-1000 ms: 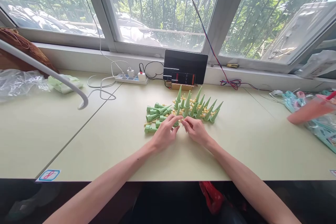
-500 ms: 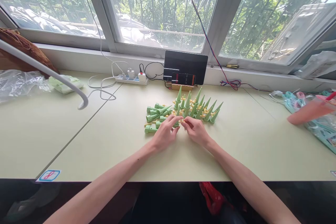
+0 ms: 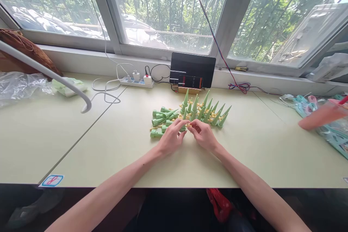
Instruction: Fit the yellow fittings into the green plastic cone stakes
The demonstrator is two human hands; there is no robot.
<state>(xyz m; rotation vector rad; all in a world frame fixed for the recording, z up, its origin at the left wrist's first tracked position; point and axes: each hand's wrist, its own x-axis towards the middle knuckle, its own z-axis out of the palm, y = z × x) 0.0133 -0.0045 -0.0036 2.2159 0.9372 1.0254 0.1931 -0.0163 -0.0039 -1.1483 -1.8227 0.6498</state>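
My left hand [image 3: 172, 136] curls around a pointed green plastic cone [image 3: 184, 115], whose tip rises above my fingers. Facing it, my right hand [image 3: 202, 134] pinches a small yellow piece [image 3: 189, 125] against the cone's side; my fingers partly cover both. Just behind the hands stand several more green cones [image 3: 207, 115] with small yellow parts among them. To the left, ribbed green tubes [image 3: 156, 133] lie in a loose pile beside my left hand, some with yellow sticks between them.
A dark tablet [image 3: 192, 69] with a phone [image 3: 191, 81] in front leans near the window. A power strip [image 3: 138, 82] with cables is at the back left. A white curved bar [image 3: 65, 83] crosses the left side. A pink cup [image 3: 322, 114] lies right, by plastic bags.
The hands keep almost the same pose over the green cone and the small yellow piece. The whole view has shifted very slightly.
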